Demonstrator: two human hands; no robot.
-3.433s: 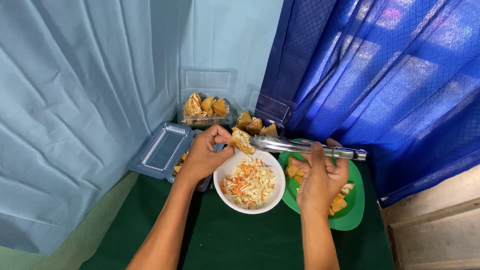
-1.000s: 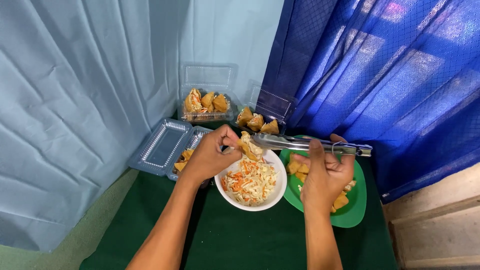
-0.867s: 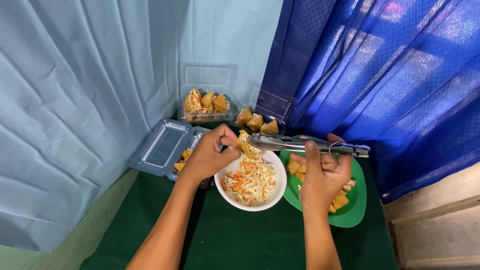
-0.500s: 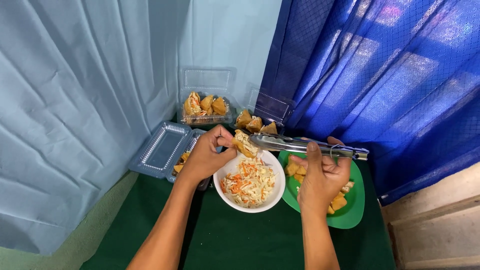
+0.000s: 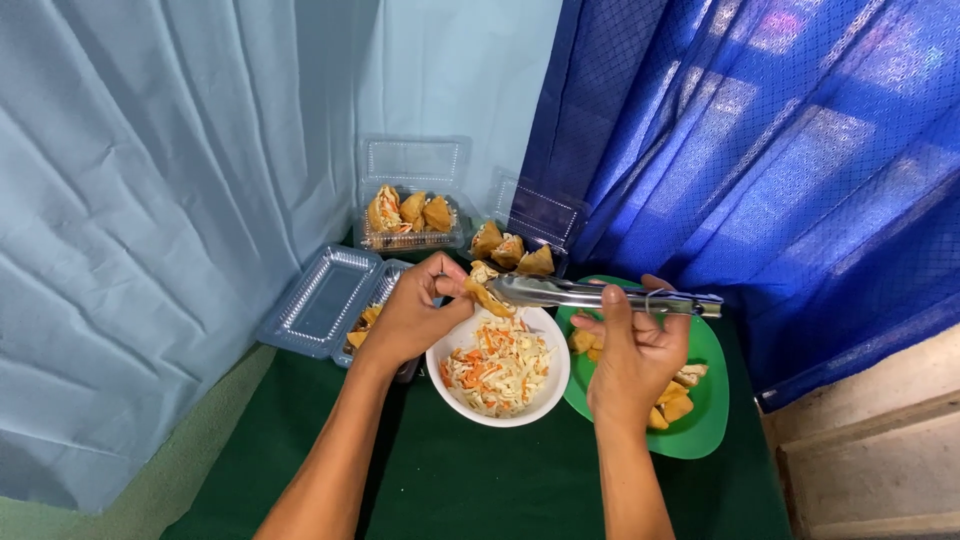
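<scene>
Two hands work over the table (image 5: 480,490), and both are busy. Nearest, the white bowl (image 5: 497,410) of shredded slaw sits on the green cloth, with the green plate (image 5: 700,430) of fried pieces just to its right, touching or nearly so. Above the plate, the right hand (image 5: 635,355) is closed around the metal tongs (image 5: 600,295), thumb on top, tips pointing left over the bowl. Left hand (image 5: 415,315) is curled round a fried pocket (image 5: 485,292), pinching it open right at the bowl's far rim, and the tong tips meet it there. Whether the tips carry slaw I cannot tell.

To do this well, I'd say: keep the pocket tilted mouth-up and low over the bowl so any strands that fall land back in it. Squeeze the tongs lightly; a hard push looks likely to split the crust. Let the left fingers hold the slit apart without crushing.

Further back, an open clear tray (image 5: 325,305) lies left of the bowl with a few pieces under the wrist. Beyond it, two more clear boxes hold finished pockets: one (image 5: 410,215) against the pale curtain (image 5: 150,200), one (image 5: 515,250) by the blue curtain (image 5: 780,150).
</scene>
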